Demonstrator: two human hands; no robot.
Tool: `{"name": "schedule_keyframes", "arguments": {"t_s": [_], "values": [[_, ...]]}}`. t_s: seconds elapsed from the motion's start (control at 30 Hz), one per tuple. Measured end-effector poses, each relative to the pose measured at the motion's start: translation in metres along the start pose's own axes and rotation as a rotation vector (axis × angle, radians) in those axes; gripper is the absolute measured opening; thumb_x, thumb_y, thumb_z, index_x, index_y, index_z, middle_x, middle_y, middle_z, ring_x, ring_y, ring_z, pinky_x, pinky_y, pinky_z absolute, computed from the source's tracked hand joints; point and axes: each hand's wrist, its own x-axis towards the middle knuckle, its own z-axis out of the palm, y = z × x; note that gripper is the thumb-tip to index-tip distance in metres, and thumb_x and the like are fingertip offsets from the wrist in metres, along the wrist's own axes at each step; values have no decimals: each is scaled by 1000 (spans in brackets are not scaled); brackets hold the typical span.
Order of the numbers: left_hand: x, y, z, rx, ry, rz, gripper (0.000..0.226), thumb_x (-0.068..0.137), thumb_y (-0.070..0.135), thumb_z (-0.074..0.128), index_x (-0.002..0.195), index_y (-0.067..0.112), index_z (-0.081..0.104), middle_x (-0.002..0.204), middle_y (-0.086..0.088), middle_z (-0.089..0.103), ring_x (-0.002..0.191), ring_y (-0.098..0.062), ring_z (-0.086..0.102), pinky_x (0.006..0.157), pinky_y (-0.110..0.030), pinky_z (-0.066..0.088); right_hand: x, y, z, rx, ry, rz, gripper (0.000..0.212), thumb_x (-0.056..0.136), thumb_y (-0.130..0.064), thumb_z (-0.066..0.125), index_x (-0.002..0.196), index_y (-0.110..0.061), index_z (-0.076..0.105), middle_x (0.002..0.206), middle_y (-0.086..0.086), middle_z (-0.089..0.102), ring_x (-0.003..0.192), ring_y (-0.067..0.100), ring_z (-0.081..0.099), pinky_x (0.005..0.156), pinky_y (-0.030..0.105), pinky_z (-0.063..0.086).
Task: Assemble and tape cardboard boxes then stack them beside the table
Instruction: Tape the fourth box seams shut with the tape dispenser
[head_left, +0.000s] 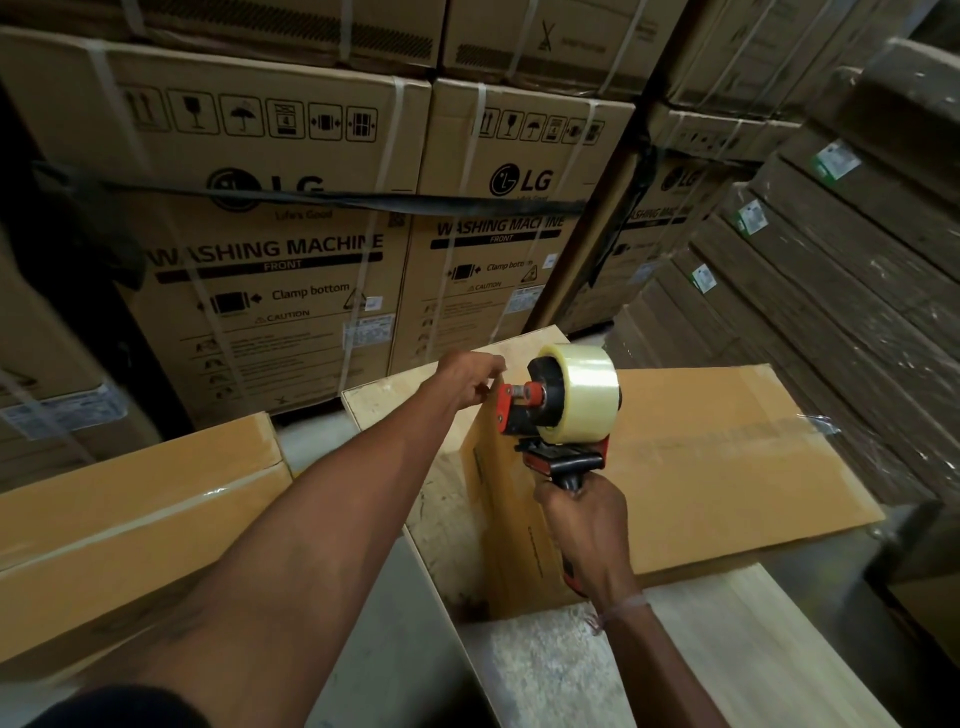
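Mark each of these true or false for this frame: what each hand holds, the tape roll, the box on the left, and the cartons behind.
1. The right hand grips the tape gun. True.
2. The tape roll is brown. False: it is clear, pale yellowish.
3. The left hand rests flat on the table. False: it is raised at the box edge, fingers pinched beside the gun's front.
4. The left box is already taped along its seam. True.
5. The cartons behind read "REFRIGERATOR". False: "WASHING MACHINE".
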Motion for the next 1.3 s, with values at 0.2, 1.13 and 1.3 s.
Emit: {"name": "schedule_keyframes", "arguments": {"t_s": [0.2, 1.13, 1.3], "values": [[-7, 2, 6, 18, 75, -35, 25, 80, 9, 73, 104, 7, 64, 103, -8, 66, 89, -23, 67, 75, -34, 62, 1, -1, 2, -8, 5, 10, 20, 80, -16, 72, 64, -20, 60, 57, -3, 59, 61, 22, 56, 59, 33, 42], [-6, -35, -5, 446, 76, 609, 29, 68, 65, 66, 81, 40, 74, 89, 24, 74, 95, -9, 69, 98, -57, 52, -64, 33, -35, -45, -72, 85, 31, 84, -7, 68, 62, -24, 52, 46, -10, 49, 52, 13, 45, 53, 30, 35], [-6, -37, -4, 415, 75, 637, 17, 82, 46, 76, 85, 29, 76, 90, 20, 75, 91, -7, 70, 93, -50, 58, -77, 49, -35, -56, -59, 66, 37, 82, -5, 68, 60, -22, 43, 46, -9, 44, 48, 8, 40, 52, 28, 33]]}}
